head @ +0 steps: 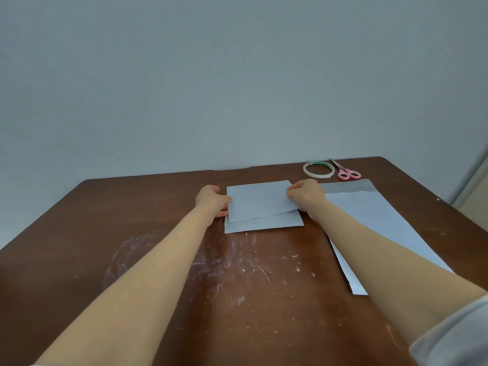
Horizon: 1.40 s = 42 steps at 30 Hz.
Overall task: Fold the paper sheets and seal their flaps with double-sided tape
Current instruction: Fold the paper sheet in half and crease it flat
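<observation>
folded paper sheet [260, 200] held between left hand [212, 198] and right hand [306, 194].

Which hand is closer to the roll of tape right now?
Right. The right hand grips the folded sheet just in front of the tape roll; the left hand holds the sheet's opposite edge, farther away.

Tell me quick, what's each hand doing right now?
Left hand: holding the folded sheet's left edge.
Right hand: pinching its right edge.
</observation>
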Motion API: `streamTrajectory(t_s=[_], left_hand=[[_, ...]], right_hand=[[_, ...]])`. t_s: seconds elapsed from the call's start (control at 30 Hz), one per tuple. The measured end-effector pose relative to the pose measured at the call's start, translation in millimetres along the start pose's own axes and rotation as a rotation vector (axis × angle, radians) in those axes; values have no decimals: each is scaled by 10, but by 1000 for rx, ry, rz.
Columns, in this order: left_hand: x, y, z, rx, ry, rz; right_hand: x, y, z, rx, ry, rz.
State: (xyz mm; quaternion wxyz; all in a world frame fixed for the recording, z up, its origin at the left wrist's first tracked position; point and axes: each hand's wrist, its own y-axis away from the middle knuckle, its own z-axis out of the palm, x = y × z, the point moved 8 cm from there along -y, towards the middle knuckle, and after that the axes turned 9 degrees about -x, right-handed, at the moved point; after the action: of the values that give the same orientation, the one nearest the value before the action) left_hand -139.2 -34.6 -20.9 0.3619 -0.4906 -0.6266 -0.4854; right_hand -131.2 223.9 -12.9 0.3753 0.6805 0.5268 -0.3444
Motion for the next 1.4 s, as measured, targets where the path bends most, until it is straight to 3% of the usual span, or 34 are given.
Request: streamTrajectory(t_s=[0.47, 1.4], left_hand=[[-27, 175, -4, 61, -253, -22], [3, 336, 50, 23, -276, -17]], right_hand=[[32, 204, 69, -88, 115, 23], [104, 266, 5, -119, 70, 36]])
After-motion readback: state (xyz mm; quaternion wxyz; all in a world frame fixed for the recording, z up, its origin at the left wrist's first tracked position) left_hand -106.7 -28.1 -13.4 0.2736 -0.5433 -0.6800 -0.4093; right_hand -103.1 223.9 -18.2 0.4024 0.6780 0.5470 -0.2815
